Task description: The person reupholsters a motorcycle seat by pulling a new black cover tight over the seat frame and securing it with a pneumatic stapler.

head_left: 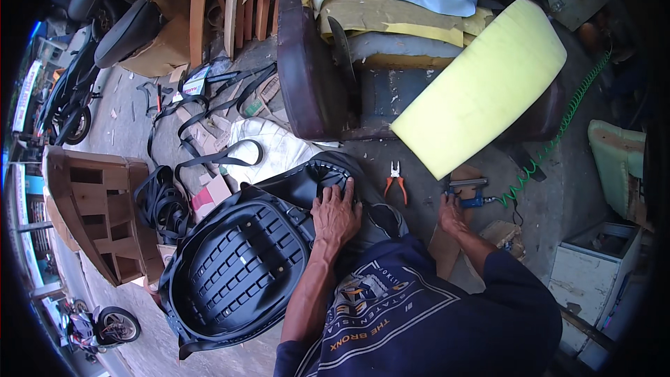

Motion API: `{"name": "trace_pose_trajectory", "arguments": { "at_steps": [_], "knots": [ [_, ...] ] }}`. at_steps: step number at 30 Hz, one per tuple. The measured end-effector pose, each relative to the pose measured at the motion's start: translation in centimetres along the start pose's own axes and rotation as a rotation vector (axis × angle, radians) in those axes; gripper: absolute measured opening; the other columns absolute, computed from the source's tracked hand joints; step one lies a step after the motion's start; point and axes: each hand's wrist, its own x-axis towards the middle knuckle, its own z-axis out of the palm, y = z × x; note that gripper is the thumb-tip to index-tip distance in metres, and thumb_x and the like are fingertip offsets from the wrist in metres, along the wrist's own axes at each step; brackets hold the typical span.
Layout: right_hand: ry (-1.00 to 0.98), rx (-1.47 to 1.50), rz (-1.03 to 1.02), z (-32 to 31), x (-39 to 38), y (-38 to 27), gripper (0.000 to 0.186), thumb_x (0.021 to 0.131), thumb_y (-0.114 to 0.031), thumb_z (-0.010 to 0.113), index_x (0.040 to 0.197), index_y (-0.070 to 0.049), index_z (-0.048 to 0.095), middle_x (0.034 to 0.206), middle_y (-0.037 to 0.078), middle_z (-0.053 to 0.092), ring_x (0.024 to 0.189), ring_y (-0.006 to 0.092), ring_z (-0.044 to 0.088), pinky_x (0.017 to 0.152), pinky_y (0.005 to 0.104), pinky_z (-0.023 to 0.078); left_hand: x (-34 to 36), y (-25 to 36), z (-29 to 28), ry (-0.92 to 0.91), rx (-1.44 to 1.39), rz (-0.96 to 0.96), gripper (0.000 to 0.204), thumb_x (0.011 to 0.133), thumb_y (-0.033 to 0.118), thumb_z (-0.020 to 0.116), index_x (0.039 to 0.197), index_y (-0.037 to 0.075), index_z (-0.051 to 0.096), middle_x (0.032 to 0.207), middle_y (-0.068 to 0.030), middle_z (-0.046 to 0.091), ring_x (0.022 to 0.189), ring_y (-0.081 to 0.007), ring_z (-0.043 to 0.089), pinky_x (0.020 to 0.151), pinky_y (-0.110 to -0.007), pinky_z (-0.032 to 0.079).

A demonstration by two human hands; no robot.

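An upturned black motorcycle seat base (241,265), ribbed inside, lies in front of me at the left. Loose black cover material (283,188) surrounds its rim. My left hand (337,216) rests on the narrow far end of the seat, fingers stretched over its edge. Off to the right, my right hand (453,214) is closed at the end of a blue and silver staple gun (476,200), which lies low near the floor. A coiled green air hose (558,143) runs from the gun toward the back right. Orange-handled pliers (396,183) lie between my hands.
A pale yellow foam block (488,87) leans across a worn dark armchair (310,63) ahead. Black straps (164,202) lie in a tangle beside a wooden frame (101,213) at left. A white metal box (593,279) stands at right. Parked motorcycles (115,324) are farther left.
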Motion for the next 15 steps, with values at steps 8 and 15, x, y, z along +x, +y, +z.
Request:
{"name": "trace_pose_trajectory", "arguments": {
  "at_steps": [8, 15],
  "knots": [
    [0.119, -0.116, 0.005, -0.7, -2.4, 4.8, 0.073, 0.082, -0.004, 0.065, 0.149, -0.012, 0.036, 0.138, 0.023, 0.042, 0.132, 0.0442, 0.044, 0.111, 0.0531, 0.039, -6.9, 2.0, -1.3, -0.046, -0.101, 0.131, 0.06, 0.088, 0.037, 0.065, 0.142, 0.011, 0.056, 0.108, -0.0097, 0.062, 0.107, -0.0242, 0.056, 0.088, -0.04, 0.043],
    [0.076, -0.095, -0.29, -2.7, 1.6, 9.7, 0.074, 0.077, -0.016, 0.067, 0.147, -0.011, 0.043, 0.144, 0.027, 0.049, 0.135, 0.0418, 0.048, 0.113, 0.0469, 0.039, -7.5, 1.2, -0.4, 0.04, -0.206, 0.17, 0.049, 0.089, 0.036, 0.066, 0.132, 0.012, 0.065, 0.105, -0.0083, 0.064, 0.105, -0.0242, 0.057, 0.089, -0.039, 0.042]
  ]
}}
